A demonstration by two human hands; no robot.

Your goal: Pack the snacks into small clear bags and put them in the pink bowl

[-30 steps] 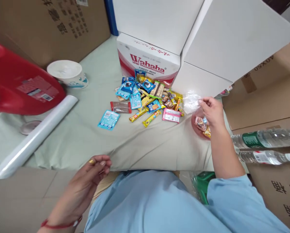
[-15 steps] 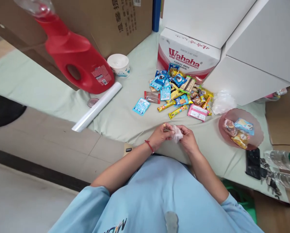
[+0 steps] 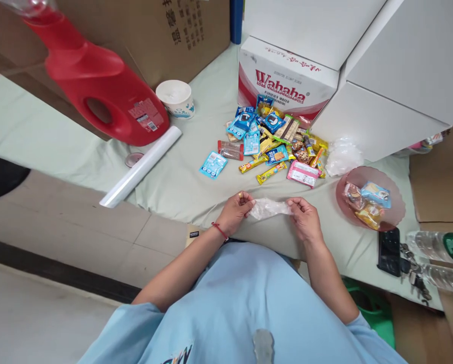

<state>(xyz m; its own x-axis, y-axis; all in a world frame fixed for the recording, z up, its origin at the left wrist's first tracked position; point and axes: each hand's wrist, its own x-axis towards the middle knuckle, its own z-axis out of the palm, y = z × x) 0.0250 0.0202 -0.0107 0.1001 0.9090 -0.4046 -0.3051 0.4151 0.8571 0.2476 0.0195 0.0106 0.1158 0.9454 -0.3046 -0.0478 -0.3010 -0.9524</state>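
Observation:
A thin clear plastic bag (image 3: 268, 208), crumpled and stretched sideways, hangs between my two hands over the cloth's front edge. My left hand (image 3: 237, 210) pinches its left end between thumb and fingers. At the other end, my right hand (image 3: 305, 218) grips it the same way. Just beyond the hands lies a heap of wrapped snacks (image 3: 267, 144), with blue, yellow and pink packets. To the right, a translucent pink bowl (image 3: 395, 212) holds a few packets. A bunched pile of clear plastic (image 3: 343, 156) rests behind that bowl.
On the left stand a large red bottle (image 3: 116, 96), a white roll (image 3: 141, 167) and a paper tub (image 3: 176, 98). A Wahaha carton (image 3: 287, 81) stands behind the snacks. At right lie a phone (image 3: 389, 253), keys (image 3: 415, 278) and clear bottles (image 3: 425, 245).
My hands have moved apart, pulling the bunched plastic bag out into a wider strip. The view has shifted slightly; the snacks and bowl stay in place.

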